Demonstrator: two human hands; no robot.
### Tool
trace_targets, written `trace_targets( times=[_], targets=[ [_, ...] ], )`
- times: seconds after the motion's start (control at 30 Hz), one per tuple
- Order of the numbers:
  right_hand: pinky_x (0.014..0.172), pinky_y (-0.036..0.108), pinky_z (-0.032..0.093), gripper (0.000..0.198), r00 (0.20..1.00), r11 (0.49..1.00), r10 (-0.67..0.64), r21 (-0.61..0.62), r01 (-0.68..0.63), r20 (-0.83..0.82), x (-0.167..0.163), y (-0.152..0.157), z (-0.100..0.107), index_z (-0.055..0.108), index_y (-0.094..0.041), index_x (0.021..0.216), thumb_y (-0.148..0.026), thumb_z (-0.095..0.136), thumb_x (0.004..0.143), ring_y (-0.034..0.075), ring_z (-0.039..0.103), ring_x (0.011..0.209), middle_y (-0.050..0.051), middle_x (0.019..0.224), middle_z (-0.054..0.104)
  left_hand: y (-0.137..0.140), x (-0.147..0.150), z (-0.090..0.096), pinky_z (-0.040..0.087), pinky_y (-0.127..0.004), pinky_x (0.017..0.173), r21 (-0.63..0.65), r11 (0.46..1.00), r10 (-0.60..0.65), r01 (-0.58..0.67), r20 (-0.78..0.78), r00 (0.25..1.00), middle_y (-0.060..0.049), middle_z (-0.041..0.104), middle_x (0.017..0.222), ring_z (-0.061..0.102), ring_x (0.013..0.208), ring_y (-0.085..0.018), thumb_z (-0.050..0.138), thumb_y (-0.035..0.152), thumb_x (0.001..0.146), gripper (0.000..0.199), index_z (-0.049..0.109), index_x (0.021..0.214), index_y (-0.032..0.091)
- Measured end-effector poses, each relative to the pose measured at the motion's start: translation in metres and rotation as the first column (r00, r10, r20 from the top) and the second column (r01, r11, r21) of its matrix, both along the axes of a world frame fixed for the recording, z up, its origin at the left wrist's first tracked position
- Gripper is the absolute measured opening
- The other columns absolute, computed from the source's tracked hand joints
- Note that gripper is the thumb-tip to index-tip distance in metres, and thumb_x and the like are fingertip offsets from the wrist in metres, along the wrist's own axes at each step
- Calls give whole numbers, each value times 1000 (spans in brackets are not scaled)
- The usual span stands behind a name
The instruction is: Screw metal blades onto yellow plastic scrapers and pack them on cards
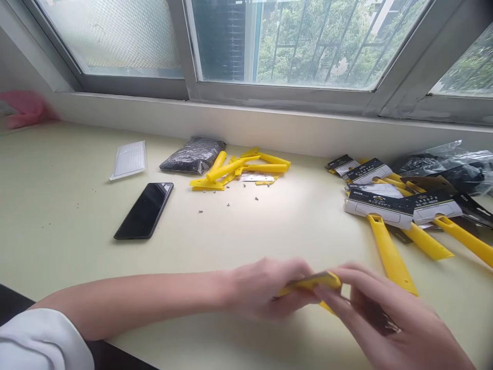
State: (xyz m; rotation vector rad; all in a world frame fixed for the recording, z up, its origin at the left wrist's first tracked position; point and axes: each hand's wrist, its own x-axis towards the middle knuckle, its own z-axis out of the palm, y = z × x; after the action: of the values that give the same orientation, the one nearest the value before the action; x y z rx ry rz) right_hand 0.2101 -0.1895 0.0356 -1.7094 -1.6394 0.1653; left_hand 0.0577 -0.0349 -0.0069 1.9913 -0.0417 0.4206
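Observation:
Low over the table's front part, my left hand [269, 290] and my right hand [389, 318] come together on a yellow plastic scraper [316, 281]. Its flat head shows between the fingers, and a bit of yellow shows below them. My left fingers are closed round its left side, blurred by motion. The thumb and fingers of my right hand pinch its right end. Most of the scraper is hidden by the hands. Just beyond my right hand lies a yellow handle [391, 252] of a carded scraper.
Yellow scraper parts [246, 167] lie heaped near the window, with several small screws [228, 204] before them. Left of these are a dark filled bag [194, 155], a phone [144, 211] and a white packet [129, 160]. Carded scrapers [379, 205] and a clear bag [447, 162] are piled right.

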Motion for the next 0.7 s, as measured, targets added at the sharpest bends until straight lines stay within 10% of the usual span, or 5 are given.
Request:
trace_targets(
  times=[0.13,0.3,0.7],
  targets=[
    [45,22,36,28,973,936,-199,-316,153,-120,11,12,0,63,-30,99,-57,56,95,11,42,50,-6,60,40,4,6,8,50,-21,53,-434,901,-51,-5,-116,992,-2,64,77,64,58,-11,61,35,95,21,53,102,16],
    [47,23,30,47,951,832,-219,-551,65,-219,18,26,3,65,-28,96,-72,50,90,13,37,55,-5,61,37,8,9,9,56,-26,59,-649,756,-77,-80,-210,975,-6,69,84,67,60,-12,68,47,90,37,58,106,15],
    [54,28,25,43,878,873,-310,-474,112,-365,0,34,5,64,-25,86,-66,55,90,13,32,61,-3,67,40,12,12,4,56,-26,56,-744,665,-81,-73,-169,982,-6,68,79,67,59,-13,71,54,86,44,58,96,13]
  ],
)
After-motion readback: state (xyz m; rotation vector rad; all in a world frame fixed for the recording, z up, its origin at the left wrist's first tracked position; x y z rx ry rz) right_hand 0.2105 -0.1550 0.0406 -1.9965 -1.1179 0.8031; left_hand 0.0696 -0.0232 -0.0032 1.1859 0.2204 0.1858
